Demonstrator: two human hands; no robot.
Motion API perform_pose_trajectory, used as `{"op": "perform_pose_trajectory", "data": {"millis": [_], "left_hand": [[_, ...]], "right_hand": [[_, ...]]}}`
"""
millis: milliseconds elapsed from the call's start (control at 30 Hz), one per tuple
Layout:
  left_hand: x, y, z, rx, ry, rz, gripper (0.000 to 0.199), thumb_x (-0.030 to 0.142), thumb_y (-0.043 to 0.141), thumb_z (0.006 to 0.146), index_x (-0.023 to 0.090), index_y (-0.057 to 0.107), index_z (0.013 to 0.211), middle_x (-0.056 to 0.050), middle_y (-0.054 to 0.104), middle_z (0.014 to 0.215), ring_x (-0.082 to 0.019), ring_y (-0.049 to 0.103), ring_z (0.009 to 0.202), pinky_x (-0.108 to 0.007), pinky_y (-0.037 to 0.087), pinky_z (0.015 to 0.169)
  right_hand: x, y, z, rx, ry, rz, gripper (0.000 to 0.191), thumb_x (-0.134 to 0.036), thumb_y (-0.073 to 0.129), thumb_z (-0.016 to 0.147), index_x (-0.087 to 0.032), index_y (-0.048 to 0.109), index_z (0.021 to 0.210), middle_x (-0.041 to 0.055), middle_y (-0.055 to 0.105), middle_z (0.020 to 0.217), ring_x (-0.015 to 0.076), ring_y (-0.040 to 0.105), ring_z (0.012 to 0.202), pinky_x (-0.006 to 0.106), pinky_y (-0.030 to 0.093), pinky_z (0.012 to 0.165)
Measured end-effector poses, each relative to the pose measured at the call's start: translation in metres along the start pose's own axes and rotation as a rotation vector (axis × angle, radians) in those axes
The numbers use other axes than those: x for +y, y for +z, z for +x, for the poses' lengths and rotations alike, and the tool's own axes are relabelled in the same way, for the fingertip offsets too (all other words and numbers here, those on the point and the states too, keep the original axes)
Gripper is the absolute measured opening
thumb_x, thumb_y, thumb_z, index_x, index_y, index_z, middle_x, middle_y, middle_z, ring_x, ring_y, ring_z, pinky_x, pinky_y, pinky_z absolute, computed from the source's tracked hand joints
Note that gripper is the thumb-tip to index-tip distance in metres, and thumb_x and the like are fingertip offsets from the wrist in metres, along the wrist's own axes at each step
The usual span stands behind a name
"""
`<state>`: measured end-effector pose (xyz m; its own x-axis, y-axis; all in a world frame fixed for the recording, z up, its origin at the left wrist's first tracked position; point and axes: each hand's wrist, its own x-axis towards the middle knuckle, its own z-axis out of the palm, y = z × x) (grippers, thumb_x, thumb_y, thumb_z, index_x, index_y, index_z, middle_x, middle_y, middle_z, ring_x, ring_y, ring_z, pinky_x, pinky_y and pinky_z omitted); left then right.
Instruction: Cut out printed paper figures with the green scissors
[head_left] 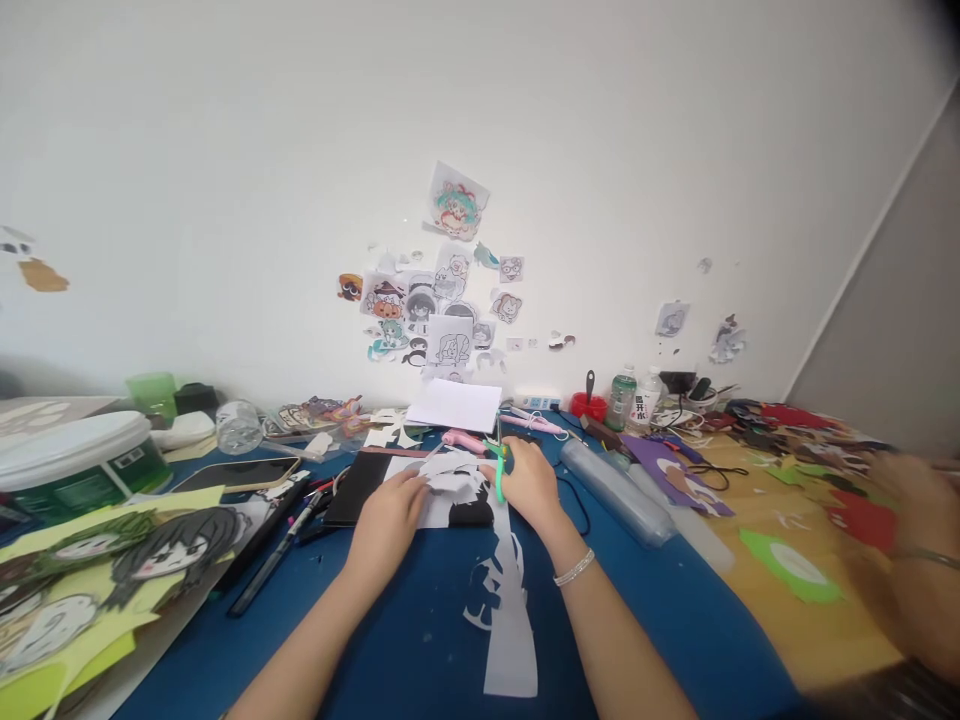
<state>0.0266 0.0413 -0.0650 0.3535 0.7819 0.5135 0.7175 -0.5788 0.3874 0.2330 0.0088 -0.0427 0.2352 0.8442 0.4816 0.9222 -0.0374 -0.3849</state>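
My right hand (531,488) is closed around the green handles of a pair of scissors (499,478), with the blades pointing away from me. My left hand (391,518) grips the near left side of a cut piece of white paper (448,470). The scissors are at this paper's right side; whether the blades touch it I cannot tell. Beneath lies a sheet with a black cut shape (471,512). A long white paper strip with ragged cut edges (511,625) hangs down between my forearms over the blue table cover (420,630).
At left are yellow sheets with drawn heads (172,545), pens (277,550), a phone (236,474) and a white tub (82,460). A clear plastic roll (619,495) and bottles (622,395) stand right. A co-worker's blurred hand (911,510) is over the wooden table.
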Motion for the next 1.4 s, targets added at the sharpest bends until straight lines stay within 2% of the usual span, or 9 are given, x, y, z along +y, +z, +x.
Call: {"op": "perform_pose_trajectory", "data": {"millis": [100, 233, 433, 567, 700, 800, 933, 1167, 1400], "left_hand": [[-0.011, -0.011, 0.007, 0.223, -0.241, -0.341, 0.022, 0.032, 0.041, 0.08, 0.018, 0.055, 0.07, -0.002, 0.059, 0.068, -0.017, 0.055, 0.067, -0.026, 0.042, 0.06], [-0.02, -0.024, 0.014, 0.512, -0.577, -0.879, 0.021, 0.029, 0.054, 0.067, 0.021, 0.036, 0.059, 0.009, 0.032, 0.043, -0.008, 0.031, 0.039, -0.019, 0.024, 0.038], [-0.029, -0.048, 0.019, 0.791, -0.671, -1.066, 0.016, 0.02, 0.051, 0.056, 0.02, 0.042, 0.069, 0.008, 0.04, 0.051, -0.006, 0.036, 0.04, -0.018, 0.028, 0.038], [-0.036, -0.058, 0.019, 0.897, -0.693, -1.174, 0.022, 0.012, 0.051, 0.048, 0.018, 0.05, 0.069, 0.002, 0.053, 0.065, -0.012, 0.052, 0.056, -0.023, 0.042, 0.05], [-0.037, -0.058, 0.017, 0.872, -0.693, -1.24, 0.024, 0.018, 0.057, 0.053, 0.016, 0.06, 0.077, 0.002, 0.051, 0.059, -0.009, 0.047, 0.049, -0.019, 0.035, 0.041], [-0.033, -0.057, 0.016, 0.759, -0.639, -1.256, 0.03, 0.031, 0.064, 0.058, 0.016, 0.062, 0.085, 0.005, 0.047, 0.053, -0.005, 0.038, 0.039, -0.018, 0.029, 0.035], [-0.027, -0.056, 0.017, 0.645, -0.677, -1.135, 0.04, 0.031, 0.071, 0.052, 0.014, 0.061, 0.087, 0.002, 0.057, 0.061, -0.008, 0.049, 0.045, -0.021, 0.041, 0.043], [-0.015, -0.052, 0.016, 0.573, -0.712, -1.119, 0.031, 0.021, 0.066, 0.048, 0.014, 0.058, 0.078, 0.001, 0.059, 0.062, -0.011, 0.053, 0.047, -0.022, 0.041, 0.043], [-0.008, -0.038, 0.016, 0.381, -0.642, -1.076, 0.046, 0.019, 0.051, 0.055, 0.018, 0.052, 0.101, 0.001, 0.058, 0.072, -0.011, 0.055, 0.056, -0.021, 0.043, 0.05]], "right_hand": [[0.001, 0.006, 0.002, -0.003, 0.043, 0.151, 0.04, -0.048, 0.057, 0.073, -0.022, 0.053, 0.104, 0.0056, 0.061, 0.092, 0.0217, 0.054, 0.087, 0.026, 0.038, 0.064], [-0.006, 0.008, -0.003, -0.074, 0.028, 0.313, 0.045, -0.046, 0.06, 0.07, -0.025, 0.049, 0.108, 0.0032, 0.06, 0.095, 0.0188, 0.055, 0.079, 0.026, 0.038, 0.062], [-0.032, 0.001, -0.026, -0.385, -0.431, 0.229, 0.048, -0.037, 0.073, 0.055, -0.022, 0.054, 0.097, 0.0055, 0.05, 0.1, 0.0231, 0.045, 0.093, 0.029, 0.036, 0.071], [-0.048, 0.012, -0.039, -0.55, -0.624, 0.213, 0.028, -0.014, 0.065, 0.056, -0.019, 0.046, 0.076, 0.0008, 0.049, 0.082, 0.015, 0.041, 0.074, 0.023, 0.031, 0.058], [-0.056, 0.026, -0.043, -0.819, -0.712, 0.257, 0.029, -0.003, 0.054, 0.056, -0.018, 0.029, 0.055, -0.0047, 0.037, 0.059, 0.009, 0.03, 0.054, 0.021, 0.021, 0.046], [-0.056, 0.029, -0.04, -0.96, -0.715, 0.305, 0.026, -0.006, 0.055, 0.059, -0.018, 0.032, 0.054, -0.0053, 0.039, 0.058, 0.0077, 0.029, 0.051, 0.021, 0.019, 0.042], [-0.054, 0.026, -0.033, -1.062, -0.755, 0.336, 0.023, -0.017, 0.063, 0.061, -0.018, 0.04, 0.056, -0.006, 0.039, 0.058, 0.0068, 0.029, 0.048, 0.02, 0.023, 0.042], [-0.056, 0.021, -0.036, -0.81, -0.628, 0.505, 0.032, -0.032, 0.074, 0.056, -0.018, 0.046, 0.065, -0.0028, 0.045, 0.073, 0.0094, 0.04, 0.062, 0.019, 0.032, 0.05], [-0.041, 0.024, -0.025, -0.469, -0.212, 0.776, 0.035, -0.036, 0.07, 0.063, -0.019, 0.052, 0.087, 0.0003, 0.05, 0.079, 0.0132, 0.047, 0.068, 0.023, 0.039, 0.057]]}}
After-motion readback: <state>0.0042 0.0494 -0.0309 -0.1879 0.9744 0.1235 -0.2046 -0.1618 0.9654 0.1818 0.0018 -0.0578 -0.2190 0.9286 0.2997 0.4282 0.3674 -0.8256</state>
